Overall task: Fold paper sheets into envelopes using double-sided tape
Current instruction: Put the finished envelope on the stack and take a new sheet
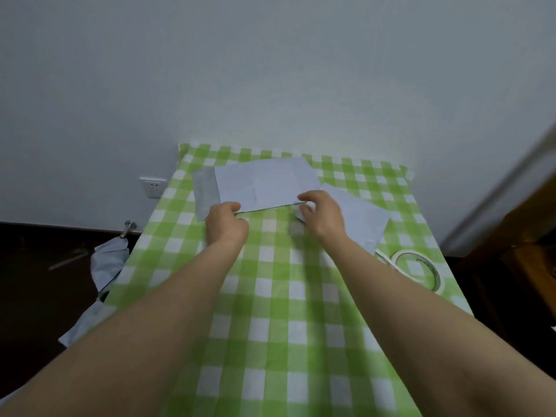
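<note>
A pale blue folded paper sheet (266, 183) lies at the far middle of the table, on top of a greyer sheet (204, 194) that sticks out at its left. My left hand (225, 225) pinches the folded sheet's near left corner. My right hand (320, 215) pinches its near right edge, with fingers curled. More pale paper sheets (365, 219) lie under and beside my right wrist. A roll of double-sided tape (419, 270) rests flat on the table at the right.
The table carries a green and white checked cloth (270, 296) and stands against a white wall. Crumpled blue paper (109, 263) hangs off the left edge beside a metal handle (128, 228). A wall socket (152, 187) sits at the left. Dark wooden furniture (517, 236) stands at the right.
</note>
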A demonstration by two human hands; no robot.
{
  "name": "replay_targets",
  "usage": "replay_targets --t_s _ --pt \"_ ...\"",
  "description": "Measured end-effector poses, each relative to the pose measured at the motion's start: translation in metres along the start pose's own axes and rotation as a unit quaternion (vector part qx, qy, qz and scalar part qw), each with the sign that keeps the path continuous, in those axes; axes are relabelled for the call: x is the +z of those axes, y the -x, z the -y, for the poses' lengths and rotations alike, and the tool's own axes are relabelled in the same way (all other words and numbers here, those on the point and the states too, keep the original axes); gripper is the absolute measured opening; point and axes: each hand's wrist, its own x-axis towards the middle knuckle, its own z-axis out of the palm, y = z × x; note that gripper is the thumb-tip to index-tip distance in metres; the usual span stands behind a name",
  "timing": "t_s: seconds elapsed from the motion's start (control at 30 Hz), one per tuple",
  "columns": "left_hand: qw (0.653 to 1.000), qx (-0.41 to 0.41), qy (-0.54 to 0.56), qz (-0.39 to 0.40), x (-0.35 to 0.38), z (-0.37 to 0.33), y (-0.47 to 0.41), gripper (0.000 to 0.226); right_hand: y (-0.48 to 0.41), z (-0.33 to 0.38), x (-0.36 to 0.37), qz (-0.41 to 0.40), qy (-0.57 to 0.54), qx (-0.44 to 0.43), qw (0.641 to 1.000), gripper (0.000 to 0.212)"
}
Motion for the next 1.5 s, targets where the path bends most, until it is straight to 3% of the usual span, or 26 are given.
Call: replay_targets --t_s 0.13,0.3,0.43,0.57,0.83,1.03,1.27,1.4,1.5 --pt "0.999 0.006 -0.046 -0.016 -0.017 0.012 -0.013 0.049 -0.006 0.039 0.028 0.122 0.042 -0.060 0.990 0.037" --pt "0.988 0.058 -0.144 0.007 -0.028 0.026 -0.031 0.051 -0.019 0.063 0.054 0.188 0.113 -0.101 0.971 0.044" --pt "0.979 0.071 -0.191 0.026 -0.029 0.031 -0.042 0.049 -0.026 0.065 0.069 0.183 0.157 -0.133 0.961 0.036" --pt "0.967 0.102 -0.233 0.026 -0.029 0.032 -0.052 0.008 -0.029 0.065 0.080 0.155 0.233 -0.167 0.946 0.023" --pt "0.959 0.129 -0.252 0.009 -0.024 0.035 -0.057 0.021 -0.028 0.066 0.080 0.110 0.382 -0.292 0.870 0.029" --pt "0.951 0.147 -0.269 -0.023 -0.027 0.039 -0.057 0.033 -0.019 0.075 0.076 0.107 0.328 -0.240 0.907 0.030" --pt "0.936 0.192 -0.287 -0.074 -0.049 0.041 -0.032 0.022 0.001 0.079 0.067 0.120 0.212 -0.180 0.953 0.028" --pt "0.927 0.245 -0.283 -0.030 -0.060 0.043 0.006 0.016 0.024 0.066 0.054 0.126 0.242 -0.181 0.945 0.046" --pt "0.925 0.259 -0.275 0.046 -0.061 0.044 0.043 0.014 0.049 0.049 0.040 0.100 0.316 -0.215 0.918 0.035"
